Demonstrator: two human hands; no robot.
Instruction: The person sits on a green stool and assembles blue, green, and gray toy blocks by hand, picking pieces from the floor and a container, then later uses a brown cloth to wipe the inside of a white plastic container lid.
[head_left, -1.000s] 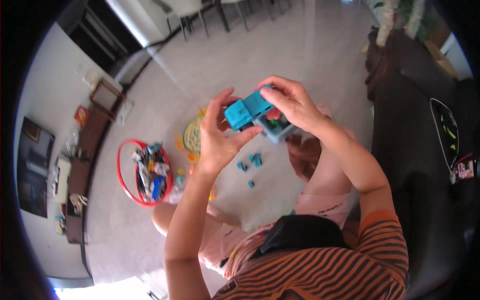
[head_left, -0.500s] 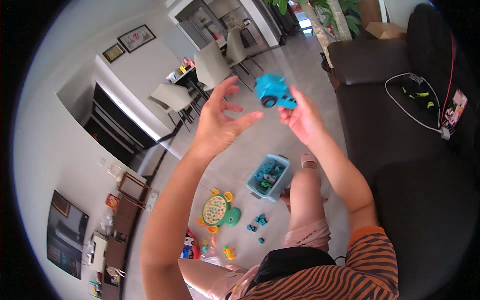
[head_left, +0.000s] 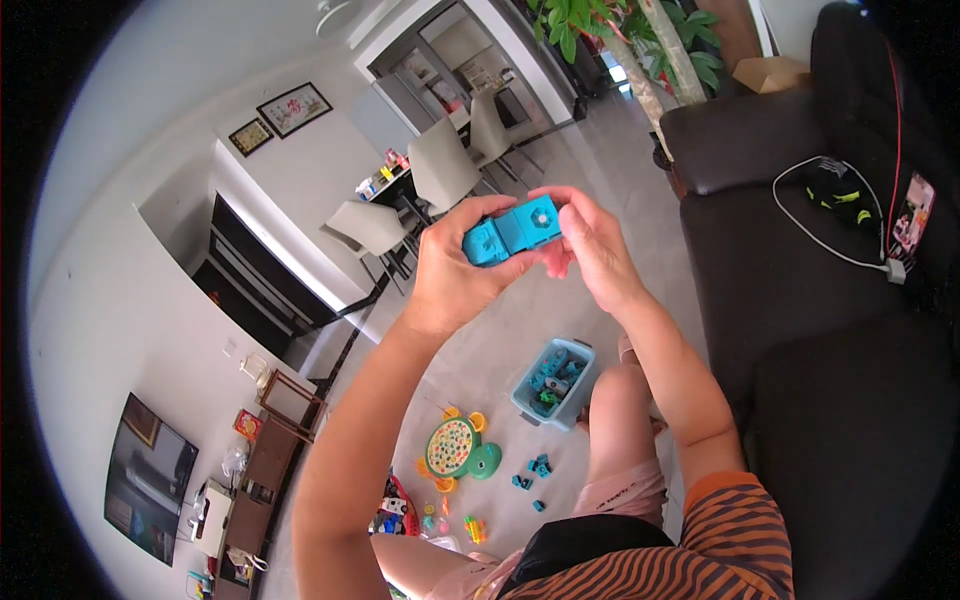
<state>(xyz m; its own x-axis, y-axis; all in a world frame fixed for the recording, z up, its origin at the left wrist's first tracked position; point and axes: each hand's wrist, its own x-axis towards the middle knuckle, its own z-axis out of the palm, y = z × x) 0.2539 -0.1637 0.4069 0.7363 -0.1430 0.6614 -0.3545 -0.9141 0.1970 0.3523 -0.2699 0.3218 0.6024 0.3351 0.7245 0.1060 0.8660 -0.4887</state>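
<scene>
A teal toy vehicle [head_left: 512, 232] made of plastic blocks is held up in front of me between both hands. My left hand [head_left: 450, 262] grips its left end, fingers over the top and thumb below. At the right end, which bears a round hole, my right hand [head_left: 597, 245] closes with thumb and fingers around the edge. The wheels are out of sight from this angle. Beneath, on the floor, a light blue bin [head_left: 553, 383] holds several teal and green toy pieces. Loose teal blocks [head_left: 530, 470] lie near it.
A green turtle-shaped toy [head_left: 460, 448] sits on the floor, with a small yellow-orange toy [head_left: 475, 528] and a red basket [head_left: 400, 510] nearby. A dark sofa [head_left: 790, 290] runs along the right, with a phone [head_left: 912, 215] and cable on it. Dining chairs [head_left: 440, 165] stand ahead.
My left hand, spread and apart from the toy before, has closed on its left end. The toy has turned and come lower, and its wheel no longer shows.
</scene>
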